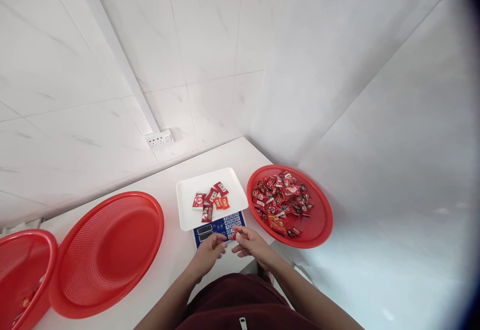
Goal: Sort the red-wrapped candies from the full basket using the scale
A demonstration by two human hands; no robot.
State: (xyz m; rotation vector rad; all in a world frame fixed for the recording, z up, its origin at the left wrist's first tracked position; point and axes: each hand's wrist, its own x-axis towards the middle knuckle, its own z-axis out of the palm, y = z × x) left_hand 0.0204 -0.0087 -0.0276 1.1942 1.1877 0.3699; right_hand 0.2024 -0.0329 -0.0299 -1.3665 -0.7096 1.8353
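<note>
Left grip (210,254) and right grip (250,244) are nearly fingertip to fingertip w/ a small red candy (235,234) pinched in the right one, so no gap btwn them. Straight ahead the scale (219,227) sits just past the fingers. Its white tray (187,210) has loose candies (212,199) in the mid, bare edges all round. Right of the right grip there's a full red basket (325,220), near, rim raised. Left of the left grip is open bench (175,252), then an empty red basket (108,250). The wall (210,110) closes off the far side beyond the tray.
</note>
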